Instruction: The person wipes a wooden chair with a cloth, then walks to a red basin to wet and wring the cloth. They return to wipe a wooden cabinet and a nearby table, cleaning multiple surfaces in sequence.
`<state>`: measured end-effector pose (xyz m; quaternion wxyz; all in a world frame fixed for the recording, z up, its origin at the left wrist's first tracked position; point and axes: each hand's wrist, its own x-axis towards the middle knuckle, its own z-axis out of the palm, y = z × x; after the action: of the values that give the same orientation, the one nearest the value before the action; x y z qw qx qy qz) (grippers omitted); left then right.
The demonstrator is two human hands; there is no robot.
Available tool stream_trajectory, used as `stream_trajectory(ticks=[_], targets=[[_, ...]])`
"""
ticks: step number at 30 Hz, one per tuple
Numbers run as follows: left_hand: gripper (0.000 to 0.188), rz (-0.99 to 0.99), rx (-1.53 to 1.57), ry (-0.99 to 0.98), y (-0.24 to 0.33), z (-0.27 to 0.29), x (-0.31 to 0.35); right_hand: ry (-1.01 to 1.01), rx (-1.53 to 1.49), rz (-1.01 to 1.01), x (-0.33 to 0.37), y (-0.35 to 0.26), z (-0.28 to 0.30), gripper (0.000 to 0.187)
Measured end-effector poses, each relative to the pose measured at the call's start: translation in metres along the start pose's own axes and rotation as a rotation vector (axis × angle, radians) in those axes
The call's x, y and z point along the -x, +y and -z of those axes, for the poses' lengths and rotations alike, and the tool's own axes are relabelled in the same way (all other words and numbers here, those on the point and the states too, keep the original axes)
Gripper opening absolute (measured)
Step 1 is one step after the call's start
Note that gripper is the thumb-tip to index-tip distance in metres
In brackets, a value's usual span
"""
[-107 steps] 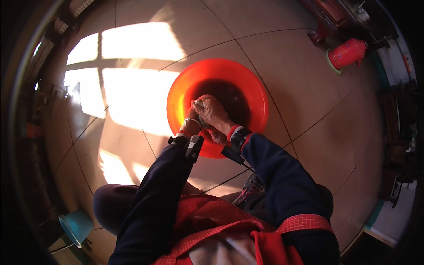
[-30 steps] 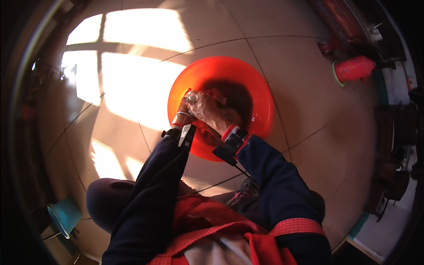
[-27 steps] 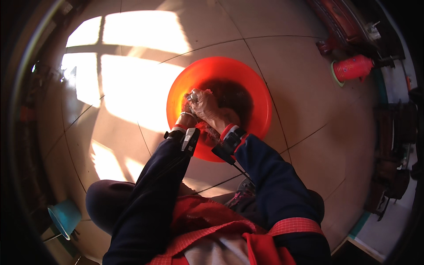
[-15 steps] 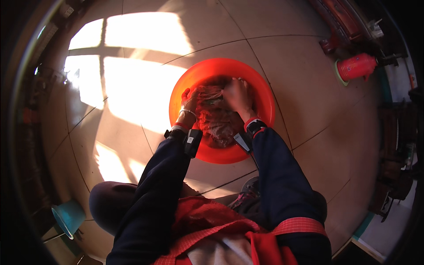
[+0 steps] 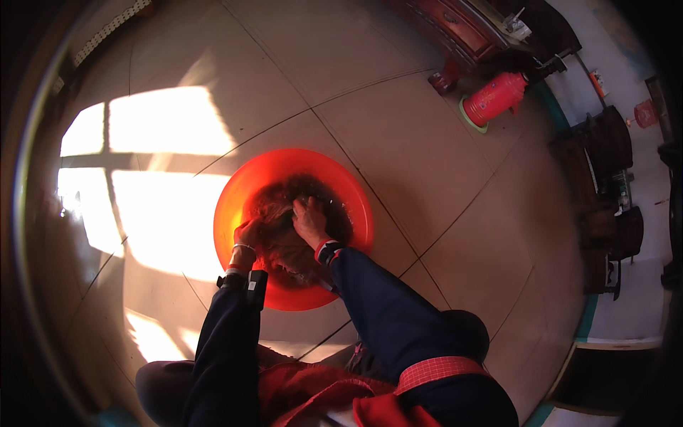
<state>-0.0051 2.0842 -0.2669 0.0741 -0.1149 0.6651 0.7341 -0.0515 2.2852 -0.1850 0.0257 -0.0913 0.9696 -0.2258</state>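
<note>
A round orange-red basin (image 5: 361,213) sits on the tiled floor in front of me, with dark water (image 5: 302,186) inside. A wet, crumpled cloth (image 5: 283,249) lies in it, greyish-brown and partly under the water. At the basin's left side my left hand (image 5: 249,233) is closed on the cloth's edge, its fingertips in shadow. My right hand (image 5: 310,220) presses into the middle of the basin, fingers curled around a fold of the same cloth. Both wrists carry straps, and a black box (image 5: 256,290) is fixed at the left one.
A red thermos flask (image 5: 494,98) stands at the far right beside dark wooden furniture (image 5: 455,28). More dark furniture (image 5: 597,213) lines the right wall. Window-shaped sunlight falls on the floor tiles (image 5: 163,128) left of the basin. My bent knees flank the near side.
The view has turned, so the basin appears lower and further left. My right hand, blurred before at the cloth's upper right, now grips nearer its middle. The cloth looks flatter and darker.
</note>
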Motion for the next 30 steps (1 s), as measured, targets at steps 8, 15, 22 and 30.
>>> stream_trajectory(ticks=[8, 15, 22, 30], targets=[[0.055, 0.301, 1.051, -0.233, 0.069, -0.004, 0.008, -0.339, -0.991, 0.420, -0.001, -0.084, 0.030, 0.029], [0.044, 0.116, 0.851, -0.188, 0.018, -0.025, -0.011, -0.045, -0.553, 0.306, -0.008, -0.103, 0.041, 0.034], [0.042, 0.005, -0.145, 0.118, 0.013, -0.049, -0.032, 0.063, -0.219, 0.206, -0.032, -0.017, 0.030, 0.031], [0.044, -0.242, -1.282, -0.013, 0.035, -0.041, 0.002, -0.147, 0.494, 0.364, -0.001, 0.001, -0.008, 0.065]])
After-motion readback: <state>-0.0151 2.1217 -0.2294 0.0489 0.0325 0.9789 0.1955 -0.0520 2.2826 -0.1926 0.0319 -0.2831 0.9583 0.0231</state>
